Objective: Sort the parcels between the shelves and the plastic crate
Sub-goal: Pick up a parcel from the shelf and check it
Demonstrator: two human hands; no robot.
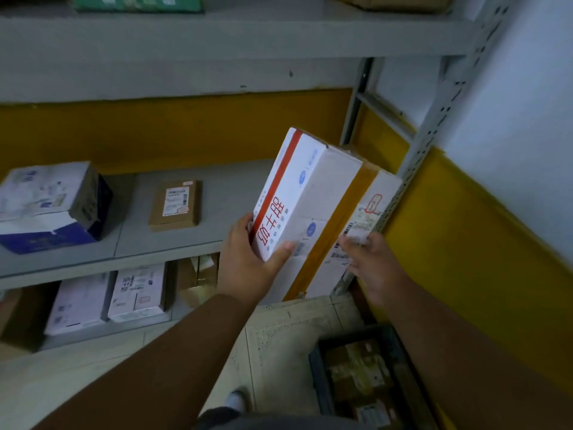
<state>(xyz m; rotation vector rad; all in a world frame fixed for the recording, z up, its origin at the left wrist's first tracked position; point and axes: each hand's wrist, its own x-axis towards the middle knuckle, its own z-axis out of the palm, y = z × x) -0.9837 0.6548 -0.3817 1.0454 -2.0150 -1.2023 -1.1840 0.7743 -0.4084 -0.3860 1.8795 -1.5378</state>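
Two hands hold one white parcel (313, 193) with a red stripe and a brown tape band, tilted in the air at the right end of the middle shelf (173, 243), close to the grey upright. Left hand (248, 262) has its fingers (283, 248) wrapped round the near lower corner, while the right hand (370, 265) presses against the labelled right side, blurred. Below right, the dark plastic crate (316, 367) sits on the floor with brown parcels inside.

White cardboard box (313, 193), smooth, bound with glossy brown tape (338, 218); matt grey painted metal shelf (173, 240); dark plastic crate (319, 367); speckled tile floor (279, 336)
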